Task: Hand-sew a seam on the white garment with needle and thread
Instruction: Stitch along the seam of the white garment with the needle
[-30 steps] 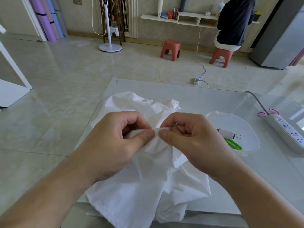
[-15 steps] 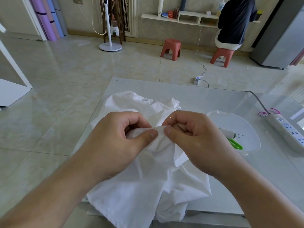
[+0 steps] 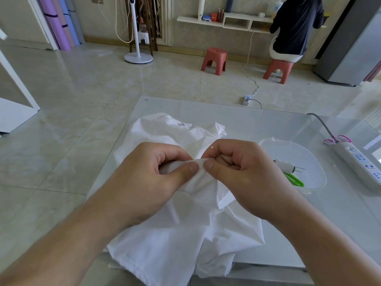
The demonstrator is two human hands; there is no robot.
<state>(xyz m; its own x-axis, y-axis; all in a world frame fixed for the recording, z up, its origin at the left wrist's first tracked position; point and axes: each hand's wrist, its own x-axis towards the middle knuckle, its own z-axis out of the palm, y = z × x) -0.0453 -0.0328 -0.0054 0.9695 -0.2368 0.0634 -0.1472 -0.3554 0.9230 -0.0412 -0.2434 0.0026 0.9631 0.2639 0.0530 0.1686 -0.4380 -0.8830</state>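
Left hand (image 3: pixel 150 178): curled, thumb on top, its grip pinching a raised fold of the garment (image 3: pixel 185 223). The fold sits between the two thumbs, lifted off the surface (image 3: pixel 268 124); the rest of the cloth lies bunched on the glass and hangs over the near edge.

Fold to needle: the needle (image 3: pixel 219 154) is just right of the pinched fold, touching or nearly touching the cloth edge. Long axis slants from upper left, where the glinting end shows above the fingers, down and right into the palm. Which end is the point, cannot tell. Thread too fine to make out.

Right hand (image 3: pixel 245 172): curled, its grip pinching the needle and the cloth edge together, thumb tip almost meeting the left thumb. This hand is the one on the needle; the left only steadies. Judgement: the next stitch turns on driving the needle leftward through the fold toward the left thumb, so that thumb stands directly in the path — prick risk.

Farther right, well apart from the work: a clear bowl (image 3: pixel 309 153) with a white spool (image 3: pixel 285 165) and green scissors (image 3: pixel 294 180) inside; then a power strip (image 3: pixel 362 162) at the surface's right edge. Nothing else crowds the hands.
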